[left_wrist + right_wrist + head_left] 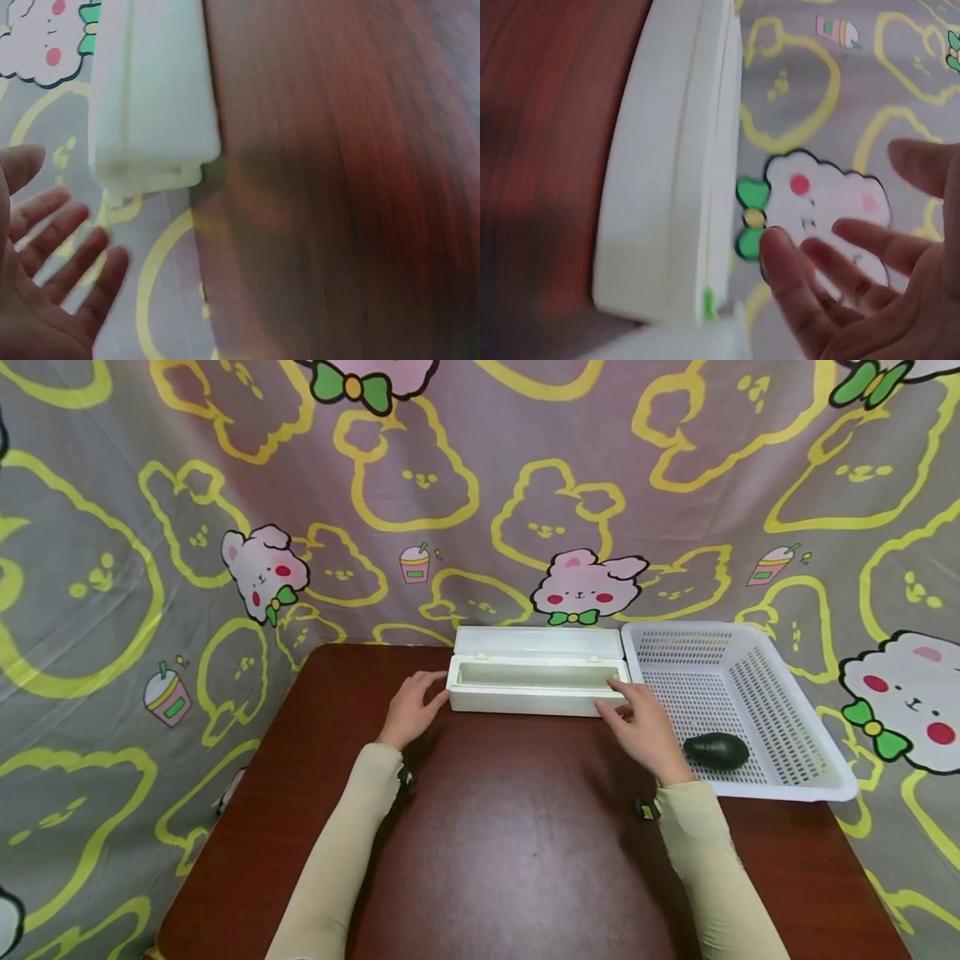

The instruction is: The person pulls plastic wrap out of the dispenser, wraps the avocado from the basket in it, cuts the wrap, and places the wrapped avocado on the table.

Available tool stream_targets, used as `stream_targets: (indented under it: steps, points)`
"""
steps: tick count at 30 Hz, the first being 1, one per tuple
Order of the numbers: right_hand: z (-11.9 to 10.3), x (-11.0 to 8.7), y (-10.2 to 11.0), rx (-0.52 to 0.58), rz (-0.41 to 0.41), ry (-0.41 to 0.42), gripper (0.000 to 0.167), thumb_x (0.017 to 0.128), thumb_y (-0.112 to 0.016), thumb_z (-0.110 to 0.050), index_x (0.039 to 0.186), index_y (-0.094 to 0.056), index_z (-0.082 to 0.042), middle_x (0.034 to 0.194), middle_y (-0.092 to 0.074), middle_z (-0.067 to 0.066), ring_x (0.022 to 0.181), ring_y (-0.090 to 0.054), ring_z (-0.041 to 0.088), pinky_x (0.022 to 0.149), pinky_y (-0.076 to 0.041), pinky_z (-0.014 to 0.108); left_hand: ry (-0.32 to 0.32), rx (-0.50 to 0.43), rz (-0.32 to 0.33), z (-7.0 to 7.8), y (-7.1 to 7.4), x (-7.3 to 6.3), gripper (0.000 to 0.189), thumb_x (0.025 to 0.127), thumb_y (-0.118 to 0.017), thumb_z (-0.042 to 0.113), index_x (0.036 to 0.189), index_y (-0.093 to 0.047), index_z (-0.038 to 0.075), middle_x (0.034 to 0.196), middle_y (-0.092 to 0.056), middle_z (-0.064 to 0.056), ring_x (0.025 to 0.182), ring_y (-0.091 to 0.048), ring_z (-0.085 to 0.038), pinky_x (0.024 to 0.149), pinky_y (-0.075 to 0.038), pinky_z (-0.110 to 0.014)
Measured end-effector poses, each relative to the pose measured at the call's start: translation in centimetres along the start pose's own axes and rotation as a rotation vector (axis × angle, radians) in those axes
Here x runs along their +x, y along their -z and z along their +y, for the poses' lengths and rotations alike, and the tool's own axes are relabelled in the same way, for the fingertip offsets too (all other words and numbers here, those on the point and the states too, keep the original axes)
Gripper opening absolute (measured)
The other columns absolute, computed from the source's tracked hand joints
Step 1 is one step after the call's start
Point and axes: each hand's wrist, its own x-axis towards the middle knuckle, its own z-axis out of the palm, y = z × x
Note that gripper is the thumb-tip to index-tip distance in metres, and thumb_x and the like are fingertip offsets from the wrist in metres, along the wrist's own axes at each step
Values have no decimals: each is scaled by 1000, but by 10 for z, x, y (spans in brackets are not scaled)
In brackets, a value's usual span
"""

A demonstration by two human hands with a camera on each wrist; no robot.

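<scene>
A long, narrow white box stands at the back of the table, its lid raised toward the curtain. Its inside shows as a shallow, pale trough. At the left end of the box is my left hand, fingers extended and thumb apart; the left wrist view shows a small gap between fingers and box. Near the opposite end my right hand has its fingers spread over the right front corner. Whether it touches the box I cannot tell. Neither hand grips anything.
A white perforated basket stands right of the box, close against it. Inside lies a dark green avocado-shaped item, near the front. A patterned curtain hangs behind and beside the brown table.
</scene>
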Motion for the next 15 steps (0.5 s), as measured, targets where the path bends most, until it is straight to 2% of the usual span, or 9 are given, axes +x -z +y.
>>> stream_targets:
  steps: [4,7,11,15]
  points:
    - [0,15,-25,27,-10,-49,63,106,-59,-36,154,-43,1,149,-46,30,109,-67,46,93,-55,59,-59,54,-9,3,-13,9,49,103,-66,30,147,-57,11,148,-58,-10,138,-49,-31,115,-43,-52]
    - [4,24,-41,18,10,-86,67,106,-58,-37,157,-39,1,153,-40,32,106,-67,45,97,-52,59,-71,88,-23,6,-19,11,51,104,-64,32,149,-55,11,152,-56,-10,142,-47,-31,118,-39,-52]
    - [11,33,-54,-7,48,-126,67,105,-59,-35,157,-38,1,157,-34,32,101,-67,44,99,-49,61,-76,173,-16,5,-23,10,50,104,-63,34,150,-55,15,152,-55,-9,142,-47,-31,117,-40,-56]
    - [18,38,-61,-87,71,-168,64,106,-56,-34,155,-40,4,158,-33,32,117,-59,52,104,-45,66,-117,306,24,3,-25,10,47,103,-65,35,147,-59,19,148,-59,-4,138,-53,-28,112,-44,-53]
